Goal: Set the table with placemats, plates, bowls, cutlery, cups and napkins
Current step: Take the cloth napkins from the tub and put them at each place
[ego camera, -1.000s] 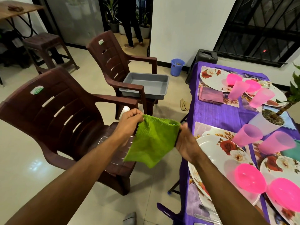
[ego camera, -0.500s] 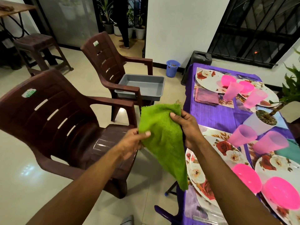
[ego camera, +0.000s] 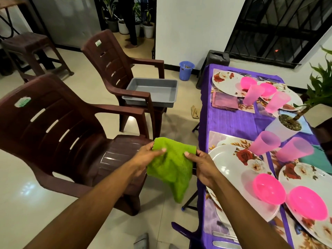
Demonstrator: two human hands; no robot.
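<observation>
Between hands (ego camera: 149, 157) (ego camera: 201, 164), green napkin (ego camera: 172, 169) pinched, drooping.

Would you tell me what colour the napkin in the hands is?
Bright green napkin, clearest in the head view.

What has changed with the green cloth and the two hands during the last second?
The green napkin, first held spread, then hanging from the right hand, is now folded over, both hands gripping its top edge, the left hand gripping again. It has not reached the table; plates, bowls and cups stayed.
</observation>
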